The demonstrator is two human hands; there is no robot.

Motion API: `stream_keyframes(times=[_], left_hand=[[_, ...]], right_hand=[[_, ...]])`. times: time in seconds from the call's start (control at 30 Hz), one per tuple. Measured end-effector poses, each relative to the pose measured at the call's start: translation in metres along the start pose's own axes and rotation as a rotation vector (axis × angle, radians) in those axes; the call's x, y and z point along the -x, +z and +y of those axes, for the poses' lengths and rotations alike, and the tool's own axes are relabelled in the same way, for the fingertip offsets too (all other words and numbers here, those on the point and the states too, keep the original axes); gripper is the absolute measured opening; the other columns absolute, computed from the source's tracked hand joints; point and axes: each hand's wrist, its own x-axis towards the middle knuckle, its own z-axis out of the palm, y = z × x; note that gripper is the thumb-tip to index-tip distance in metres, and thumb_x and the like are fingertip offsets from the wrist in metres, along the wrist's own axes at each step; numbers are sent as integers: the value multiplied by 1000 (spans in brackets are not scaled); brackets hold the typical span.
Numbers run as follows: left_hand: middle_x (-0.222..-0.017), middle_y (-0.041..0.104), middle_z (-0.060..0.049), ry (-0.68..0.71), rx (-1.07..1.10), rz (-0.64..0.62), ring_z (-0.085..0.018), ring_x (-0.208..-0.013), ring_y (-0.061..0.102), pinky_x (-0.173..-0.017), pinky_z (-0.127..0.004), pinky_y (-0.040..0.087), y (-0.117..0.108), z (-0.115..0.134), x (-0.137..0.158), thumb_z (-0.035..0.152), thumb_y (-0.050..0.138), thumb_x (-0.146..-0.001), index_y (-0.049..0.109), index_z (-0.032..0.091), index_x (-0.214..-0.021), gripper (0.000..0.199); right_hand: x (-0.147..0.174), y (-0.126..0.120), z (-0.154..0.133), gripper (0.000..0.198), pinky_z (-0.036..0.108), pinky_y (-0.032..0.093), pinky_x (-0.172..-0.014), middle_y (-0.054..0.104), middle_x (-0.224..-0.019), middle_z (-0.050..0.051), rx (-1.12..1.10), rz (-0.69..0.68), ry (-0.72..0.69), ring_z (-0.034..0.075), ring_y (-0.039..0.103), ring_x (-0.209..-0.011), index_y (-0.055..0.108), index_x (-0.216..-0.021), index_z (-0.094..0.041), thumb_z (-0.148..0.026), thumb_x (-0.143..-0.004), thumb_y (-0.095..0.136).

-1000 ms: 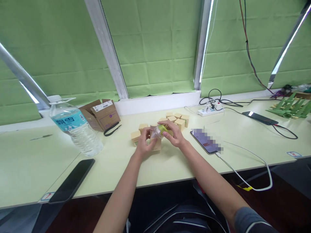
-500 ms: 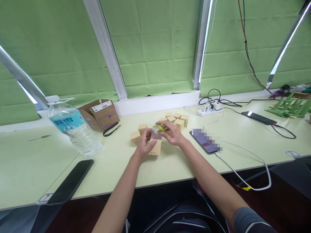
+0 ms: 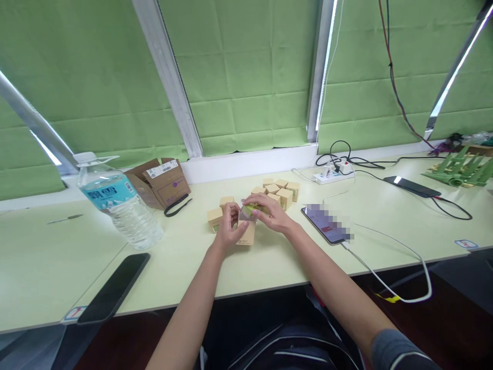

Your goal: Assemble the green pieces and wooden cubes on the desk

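Observation:
My left hand (image 3: 231,227) grips a small tan cardboard box (image 3: 246,235) whose top is open, its thumb pressed on the near side. Over that opening, my right hand (image 3: 271,211) holds a small yellow-green item with a clear part (image 3: 249,209); its exact kind is hard to make out, and my fingers cover much of it. Its lower end is at the mouth of the box. Two closed tan boxes (image 3: 214,218) stand just left of my left hand. Behind my right hand sits a cluster of several similar small boxes (image 3: 284,197).
A large water bottle (image 3: 127,210), an open brown carton (image 3: 164,185) and a black strap (image 3: 177,206) stand or lie to the left. A dark phone (image 3: 115,288) lies at the front edge. Rightward are a cabled phone (image 3: 323,224), a power strip (image 3: 333,176) and another phone (image 3: 412,186).
My right hand has lowered the yellow-green item slightly toward the open box, and less of it shows. My left hand keeps its hold on the box.

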Motion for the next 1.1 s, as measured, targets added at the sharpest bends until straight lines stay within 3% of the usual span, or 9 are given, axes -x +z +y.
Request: stream_keyframes(times=[0.1, 0.2, 0.33, 0.47, 0.67, 0.87, 0.97, 1.1], left_hand=[[-92, 55, -2, 12, -23, 14, -16, -80, 55, -72, -28, 43, 0, 1, 0, 43, 67, -88, 40, 23, -110, 41], [-96, 56, -3, 26, -30, 30, -17, -83, 56, -73, -29, 45, 0, 2, 0, 43, 68, -88, 39, 23, -112, 42], [-99, 56, -4, 22, -63, 36, -18, -86, 57, -75, -31, 46, 0, 3, -1, 43, 68, -87, 40, 23, -112, 43], [-100, 54, -4, 37, -59, 52, -18, -87, 57, -77, -31, 47, 0, 2, -1, 43, 68, -87, 39, 24, -113, 44], [-91, 48, 0, 32, -132, 82, -15, -78, 51, -74, -30, 45, 1, 0, -1, 39, 70, -85, 40, 24, -106, 40], [-95, 49, -2, 49, -167, 149, -17, -83, 53, -78, -31, 47, 0, -2, -2, 40, 69, -84, 42, 23, -108, 39], [-94, 50, -2, 54, -189, 153, -16, -82, 53, -77, -31, 47, -1, -3, -3, 41, 69, -85, 45, 23, -107, 38], [-94, 54, -3, 56, -189, 147, -15, -80, 54, -76, -30, 48, -1, -3, -3, 42, 69, -85, 49, 22, -108, 36]], right_hand=[[0, 5, 1, 30, 44, 53, -98, 61, -118, 11, 50, 71, 45, 26, 59, -115, 71, -119, -25, -44, -96, 62], [1, 9, 3, 36, 39, 57, -91, 63, -120, 11, -20, 91, 69, 24, 63, -109, 64, -128, -25, -39, -96, 62], [3, 12, 4, 38, 38, 57, -95, 66, -124, 11, -126, 90, 87, 22, 67, -109, 59, -131, -24, -34, -95, 63], [2, 14, 4, 38, 40, 55, -99, 72, -116, 8, -60, 86, 46, 23, 68, -110, 59, -132, -24, -27, -94, 63], [-1, 15, 5, 17, 40, 54, -89, 76, -99, 6, 98, 158, -55, 22, 68, -95, 71, -103, -24, -23, -95, 56], [-1, 13, 11, 21, 36, 54, -85, 70, -100, 8, 113, 308, 79, 21, 66, -97, 71, -98, -22, -29, -99, 51], [-1, 13, 11, 24, 35, 52, -89, 69, -109, 9, 85, 232, 160, 21, 64, -106, 70, -102, -21, -32, -100, 49], [0, 17, 7, 25, 32, 51, -82, 73, -101, 4, 0, 53, 312, 18, 66, -89, 67, -111, -22, -34, -101, 48]])
